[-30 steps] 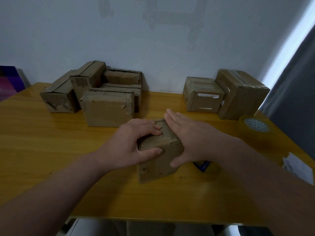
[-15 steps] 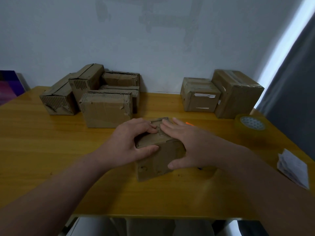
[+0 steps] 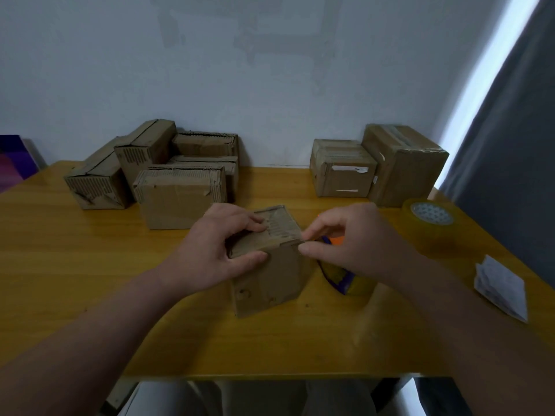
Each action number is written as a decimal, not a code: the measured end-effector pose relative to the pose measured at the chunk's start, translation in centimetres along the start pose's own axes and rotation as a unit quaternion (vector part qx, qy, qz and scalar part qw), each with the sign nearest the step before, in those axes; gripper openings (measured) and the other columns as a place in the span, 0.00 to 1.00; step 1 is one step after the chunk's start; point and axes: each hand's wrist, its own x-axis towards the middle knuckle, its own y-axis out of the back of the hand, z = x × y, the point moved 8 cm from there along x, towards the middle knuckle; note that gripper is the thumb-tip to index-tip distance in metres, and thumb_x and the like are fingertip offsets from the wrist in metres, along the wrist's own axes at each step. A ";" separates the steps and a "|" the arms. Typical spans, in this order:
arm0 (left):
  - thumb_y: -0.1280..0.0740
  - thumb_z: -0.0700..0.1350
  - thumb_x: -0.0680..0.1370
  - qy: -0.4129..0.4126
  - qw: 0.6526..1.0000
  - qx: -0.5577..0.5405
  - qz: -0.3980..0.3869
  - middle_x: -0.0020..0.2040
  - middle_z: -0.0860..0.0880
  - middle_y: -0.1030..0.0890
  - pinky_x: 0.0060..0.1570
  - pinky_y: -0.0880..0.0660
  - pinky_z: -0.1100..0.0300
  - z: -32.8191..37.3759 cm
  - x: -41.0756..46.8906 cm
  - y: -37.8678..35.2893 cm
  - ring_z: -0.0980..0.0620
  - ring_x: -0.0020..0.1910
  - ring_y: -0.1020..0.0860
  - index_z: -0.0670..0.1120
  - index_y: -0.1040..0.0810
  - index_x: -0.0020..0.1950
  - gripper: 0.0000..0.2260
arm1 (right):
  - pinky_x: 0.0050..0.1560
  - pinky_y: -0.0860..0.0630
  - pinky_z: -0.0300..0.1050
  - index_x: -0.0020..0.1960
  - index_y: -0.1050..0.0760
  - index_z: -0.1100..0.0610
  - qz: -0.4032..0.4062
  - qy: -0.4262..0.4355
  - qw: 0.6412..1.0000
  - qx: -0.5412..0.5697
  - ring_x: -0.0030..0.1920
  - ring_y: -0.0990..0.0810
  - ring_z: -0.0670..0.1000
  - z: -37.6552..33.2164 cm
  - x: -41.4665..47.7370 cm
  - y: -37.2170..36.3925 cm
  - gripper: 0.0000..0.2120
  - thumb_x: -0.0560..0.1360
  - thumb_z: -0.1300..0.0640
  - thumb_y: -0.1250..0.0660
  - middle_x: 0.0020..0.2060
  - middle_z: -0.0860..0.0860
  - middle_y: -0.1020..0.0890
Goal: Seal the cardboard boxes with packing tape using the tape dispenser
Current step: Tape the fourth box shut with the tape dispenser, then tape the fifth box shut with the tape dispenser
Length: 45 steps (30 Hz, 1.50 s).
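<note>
The small box (image 3: 270, 274) stands on the desk (image 3: 90, 265). The left hand (image 3: 210, 253) grips its top flaps down, and the right hand (image 3: 357, 238) pinches the flap's right edge. I think the flaps are being closed (no tape visible on them). Next, the right hand should take the tape dispenser (image 3: 339, 274) just beside.

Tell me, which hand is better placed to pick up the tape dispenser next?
Probably the right hand: the dispenser lies just under it, while the left hand grips the box.
</note>
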 end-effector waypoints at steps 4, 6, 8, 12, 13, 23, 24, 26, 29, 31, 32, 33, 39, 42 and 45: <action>0.35 0.67 0.65 0.065 0.998 -0.023 0.002 0.63 0.60 0.31 0.56 0.34 0.64 -1.6 -0.3 0.8 0.58 0.63 0.36 0.61 0.27 0.62 0.27 | 0.36 0.22 0.35 0.39 0.22 0.48 0.070 -0.017 0.995 0.071 0.36 0.20 0.41 1.9 0.4 0.1 0.08 0.67 0.52 0.23 0.34 0.43 0.18; 0.34 0.69 0.62 0.116 0.991 -0.058 -0.024 0.65 0.60 0.32 0.58 0.31 0.59 -2.8 -0.5 1.0 0.58 0.63 0.34 0.62 0.34 0.69 0.36 | 0.42 0.22 0.35 0.50 0.21 0.48 0.030 -0.051 0.995 0.081 0.44 0.20 0.40 2.9 0.7 -1.2 0.14 0.67 0.50 0.23 0.45 0.42 0.18; 0.31 0.68 0.58 0.160 0.981 -0.107 -0.029 0.62 0.61 0.31 0.55 0.28 0.59 -3.7 -0.8 1.2 0.60 0.58 0.30 0.62 0.37 0.71 0.42 | 0.51 0.24 0.40 0.66 0.28 0.47 -0.031 -0.080 0.994 0.065 0.56 0.23 0.42 3.6 1.1 -2.9 0.29 0.67 0.47 0.24 0.59 0.42 0.23; 0.24 0.64 0.53 0.213 0.938 -0.273 -0.011 0.63 0.60 0.28 0.53 0.25 0.59 -4.9 -2.0 1.0 0.59 0.60 0.28 0.64 0.32 0.67 0.43 | 0.66 0.35 0.44 0.77 0.50 0.43 -0.150 -0.097 0.980 0.082 0.73 0.38 0.48 3.2 2.3 -5.7 0.50 0.66 0.44 0.23 0.75 0.45 0.39; 0.22 0.64 0.52 0.219 0.925 -0.310 -0.017 0.63 0.59 0.28 0.53 0.25 0.58 -5.1 -2.3 0.7 0.57 0.60 0.27 0.63 0.31 0.68 0.45 | 0.66 0.39 0.42 0.78 0.53 0.42 -0.180 -0.102 0.974 0.096 0.75 0.41 0.48 3.0 2.5 -6.4 0.52 0.65 0.45 0.23 0.76 0.45 0.42; 0.20 0.54 0.58 0.272 0.906 -0.324 0.017 0.67 0.55 0.29 0.65 0.32 0.44 -8.4 -2.8 1.1 0.53 0.67 0.32 0.60 0.31 0.69 0.41 | 0.70 0.36 0.56 0.77 0.50 0.41 -0.085 -0.053 0.994 0.031 0.71 0.38 0.52 0.7 7.2 -4.9 0.53 0.63 0.50 0.20 0.71 0.49 0.37; 0.22 0.50 0.63 0.281 0.907 -0.311 0.039 0.66 0.54 0.28 0.65 0.32 0.44 -8.7 -2.3 1.4 0.52 0.66 0.31 0.58 0.31 0.69 0.37 | 0.70 0.37 0.56 0.77 0.50 0.42 -0.056 -0.042 0.998 -0.007 0.70 0.38 0.52 0.7 7.9 -4.0 0.52 0.63 0.49 0.21 0.70 0.50 0.37; 0.27 0.41 0.70 0.282 0.916 -0.277 0.068 0.64 0.51 0.27 0.64 0.31 0.45 -9.1 -1.2 1.8 0.50 0.64 0.30 0.55 0.31 0.69 0.30 | 0.69 0.37 0.56 0.77 0.51 0.44 -0.005 -0.030 0.997 -0.064 0.69 0.38 0.52 1.0 9.2 -2.2 0.51 0.65 0.50 0.22 0.69 0.51 0.36; 0.29 0.39 0.73 0.260 0.942 -0.199 0.072 0.63 0.52 0.27 0.61 0.30 0.50 -9.0 0.9 2.3 0.52 0.63 0.29 0.54 0.29 0.68 0.25 | 0.68 0.36 0.55 0.77 0.50 0.45 0.065 -0.029 0.985 -0.155 0.67 0.37 0.54 2.5 10.8 0.3 0.50 0.66 0.51 0.23 0.67 0.53 0.36; 0.29 0.41 0.73 0.243 0.954 -0.160 0.065 0.63 0.53 0.27 0.60 0.32 0.52 -8.8 2.2 2.4 0.54 0.62 0.30 0.54 0.28 0.67 0.23 | 0.69 0.38 0.55 0.77 0.49 0.46 0.094 -0.026 0.968 -0.231 0.68 0.37 0.56 4.1 11.7 1.4 0.48 0.66 0.51 0.24 0.67 0.56 0.35; 0.29 0.42 0.74 0.235 0.960 -0.143 0.061 0.63 0.54 0.27 0.60 0.32 0.52 -8.7 2.8 2.3 0.54 0.63 0.30 0.54 0.27 0.66 0.22 | 0.70 0.39 0.56 0.77 0.48 0.47 0.095 -0.033 0.959 -0.265 0.68 0.37 0.57 5.1 12.0 1.7 0.48 0.66 0.51 0.24 0.67 0.56 0.35; 0.30 0.42 0.74 0.226 0.964 -0.129 0.059 0.63 0.54 0.27 0.61 0.32 0.52 -8.6 3.5 2.2 0.55 0.63 0.30 0.54 0.27 0.66 0.21 | 0.70 0.41 0.56 0.77 0.49 0.46 0.086 -0.046 0.951 -0.293 0.69 0.37 0.58 6.4 12.3 1.8 0.48 0.66 0.52 0.24 0.68 0.57 0.35; 0.31 0.42 0.75 0.198 0.976 -0.085 0.041 0.62 0.51 0.26 0.58 0.29 0.55 -8.8 6.1 0.9 0.55 0.60 0.28 0.51 0.25 0.65 0.19 | 0.72 0.45 0.60 0.77 0.56 0.41 -0.032 -0.165 0.920 -0.353 0.71 0.41 0.60 13.8 12.7 0.6 0.50 0.68 0.55 0.26 0.70 0.59 0.40; 0.30 0.42 0.75 0.197 0.978 -0.060 0.028 0.58 0.49 0.25 0.60 0.27 0.48 -9.4 6.9 0.1 0.51 0.57 0.27 0.51 0.24 0.65 0.19 | 0.73 0.47 0.62 0.77 0.58 0.40 -0.060 -0.198 0.914 -0.350 0.73 0.46 0.60 16.2 12.7 -0.2 0.49 0.70 0.58 0.28 0.72 0.59 0.43; 0.29 0.43 0.74 0.195 0.979 -0.051 0.023 0.56 0.49 0.24 0.59 0.27 0.47 -10.1 7.6 -0.6 0.52 0.55 0.26 0.53 0.24 0.64 0.18 | 0.74 0.51 0.64 0.77 0.59 0.41 -0.071 -0.205 0.911 -0.352 0.75 0.51 0.60 17.8 13.0 -0.9 0.47 0.72 0.58 0.30 0.75 0.57 0.47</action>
